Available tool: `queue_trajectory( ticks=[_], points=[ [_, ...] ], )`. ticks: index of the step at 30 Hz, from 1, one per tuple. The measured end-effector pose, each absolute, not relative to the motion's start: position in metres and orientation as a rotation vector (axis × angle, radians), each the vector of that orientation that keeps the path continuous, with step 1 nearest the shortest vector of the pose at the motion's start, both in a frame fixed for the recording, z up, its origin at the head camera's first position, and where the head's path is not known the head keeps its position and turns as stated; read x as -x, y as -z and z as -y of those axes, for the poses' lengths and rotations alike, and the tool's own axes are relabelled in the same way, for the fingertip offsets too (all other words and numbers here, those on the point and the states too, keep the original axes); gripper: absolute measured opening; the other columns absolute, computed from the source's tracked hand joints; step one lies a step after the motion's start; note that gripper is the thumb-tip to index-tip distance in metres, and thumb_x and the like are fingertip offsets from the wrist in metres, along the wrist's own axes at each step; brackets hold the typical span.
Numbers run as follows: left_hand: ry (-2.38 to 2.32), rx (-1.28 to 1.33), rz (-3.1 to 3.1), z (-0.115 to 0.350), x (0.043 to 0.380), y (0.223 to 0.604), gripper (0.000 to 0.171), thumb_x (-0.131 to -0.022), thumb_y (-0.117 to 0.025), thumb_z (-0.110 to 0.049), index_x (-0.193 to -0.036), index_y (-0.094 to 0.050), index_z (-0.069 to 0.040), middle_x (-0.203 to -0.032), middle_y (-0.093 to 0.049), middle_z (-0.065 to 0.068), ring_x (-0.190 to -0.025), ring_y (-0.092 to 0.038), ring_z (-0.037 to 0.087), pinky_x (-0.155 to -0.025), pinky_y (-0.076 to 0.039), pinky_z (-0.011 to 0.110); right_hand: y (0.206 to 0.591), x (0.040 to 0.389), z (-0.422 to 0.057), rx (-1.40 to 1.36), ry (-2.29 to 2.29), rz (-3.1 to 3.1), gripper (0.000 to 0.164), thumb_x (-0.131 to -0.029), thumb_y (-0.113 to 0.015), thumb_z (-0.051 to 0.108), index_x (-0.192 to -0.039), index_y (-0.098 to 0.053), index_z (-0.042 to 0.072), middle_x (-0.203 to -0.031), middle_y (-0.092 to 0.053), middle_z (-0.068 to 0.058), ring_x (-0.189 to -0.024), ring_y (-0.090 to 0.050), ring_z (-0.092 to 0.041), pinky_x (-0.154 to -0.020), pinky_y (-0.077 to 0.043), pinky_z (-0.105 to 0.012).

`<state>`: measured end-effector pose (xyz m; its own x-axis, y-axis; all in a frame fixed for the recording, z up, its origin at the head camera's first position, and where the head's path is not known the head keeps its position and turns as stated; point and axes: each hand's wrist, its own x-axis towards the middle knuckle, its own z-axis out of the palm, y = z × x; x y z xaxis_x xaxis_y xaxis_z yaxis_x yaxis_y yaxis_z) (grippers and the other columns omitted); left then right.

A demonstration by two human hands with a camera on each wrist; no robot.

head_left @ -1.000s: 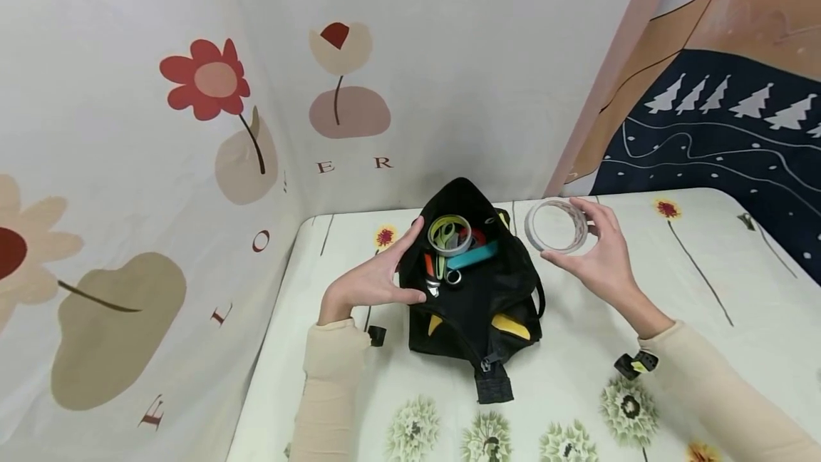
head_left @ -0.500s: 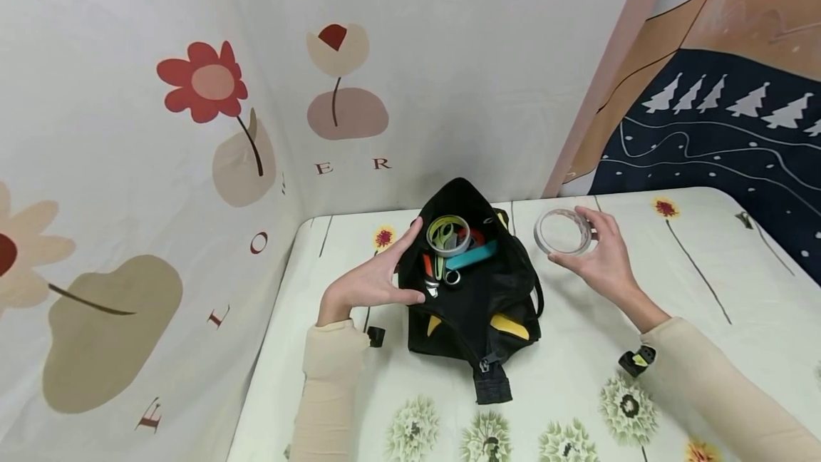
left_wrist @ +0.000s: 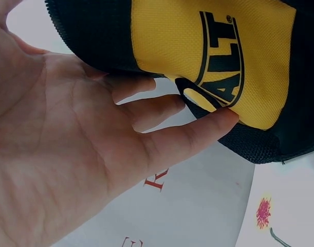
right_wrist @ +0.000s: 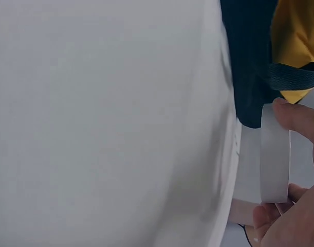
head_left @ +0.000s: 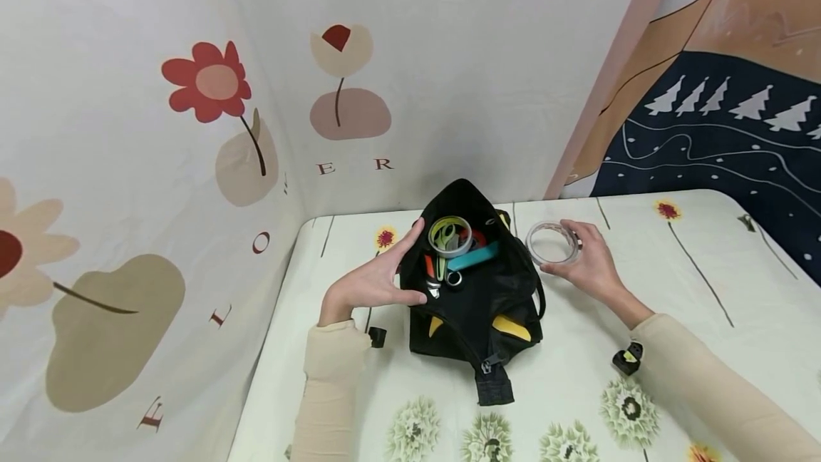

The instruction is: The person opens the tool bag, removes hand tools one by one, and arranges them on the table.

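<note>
Lowered since earlier, the white tape roll (right_wrist: 275, 154) sits pinched in the right hand (head_left: 591, 263) beside the tool bag (head_left: 476, 319), whose mouth the left hand (head_left: 367, 284) (fingers extended) apparently braces wide.

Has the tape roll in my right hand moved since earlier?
Yes, the tape roll now sits lower in the head view against the red tabletop flower at right.

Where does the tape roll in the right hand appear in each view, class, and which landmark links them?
Head: tape roll right of centre, in the right hand.
Left wrist: not in this picture.
Right wrist: tape roll at lower right, seen edge-on.
Shared landmark: the black-and-yellow bag.
</note>
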<state>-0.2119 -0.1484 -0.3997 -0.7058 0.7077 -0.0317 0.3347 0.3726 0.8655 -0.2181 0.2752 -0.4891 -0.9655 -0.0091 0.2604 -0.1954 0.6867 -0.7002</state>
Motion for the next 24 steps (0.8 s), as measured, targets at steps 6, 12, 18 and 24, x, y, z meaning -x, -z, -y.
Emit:
queue_trajectory(
  ticks=[6, 12, 18, 24],
  points=[
    [-1.274, -0.906, -2.240, 0.149, 0.212, 0.400, 0.125, -0.095, -0.085, -0.024, -0.179, 0.007, -0.016, -0.187, 0.009, 0.006, -0.172, 0.002, 0.033, -0.135, -0.008, 0.067, 0.494, 0.223, -0.272, -0.176, -1.130, 2.739, 0.094, -0.079, -0.099, 0.009, -0.155, -0.049, -0.013, -0.152, -0.046, -0.041, -0.141, -0.045, -0.060, -0.119, -0.037, -0.073],
    [-1.265, -0.891, -2.239, 0.149, 0.211, 0.398, 0.126, -0.095, -0.086, -0.025, -0.179, 0.007, -0.016, -0.187, 0.009, 0.006, -0.172, 0.002, 0.033, -0.134, -0.009, 0.067, 0.498, 0.227, -0.271, -0.169, -1.127, 2.815, 0.094, -0.081, -0.097, 0.007, -0.156, -0.046, -0.015, -0.153, -0.044, -0.041, -0.143, -0.044, -0.060, -0.122, -0.035, -0.072],
    [-1.265, -0.890, -2.237, 0.149, 0.211, 0.398, 0.126, -0.094, -0.085, -0.023, -0.179, 0.007, -0.016, -0.187, 0.009, 0.006, -0.172, 0.002, 0.033, -0.135, -0.009, 0.067, 0.501, 0.230, -0.273, -0.174, -1.136, 2.850, 0.094, -0.081, -0.097, 0.008, -0.157, -0.046, -0.015, -0.152, -0.045, -0.042, -0.143, -0.045, -0.060, -0.122, -0.036, -0.072],
    [-1.265, -0.900, -2.248, 0.149, 0.211, 0.399, 0.126, -0.095, -0.086, -0.027, -0.179, 0.007, -0.016, -0.187, 0.009, 0.005, -0.172, 0.002, 0.033, -0.134, -0.010, 0.067, 0.501, 0.232, -0.277, -0.163, -1.141, 2.905, 0.095, -0.084, -0.097, 0.011, -0.158, -0.044, -0.015, -0.152, -0.045, -0.043, -0.141, -0.046, -0.061, -0.120, -0.037, -0.072]
  ],
)
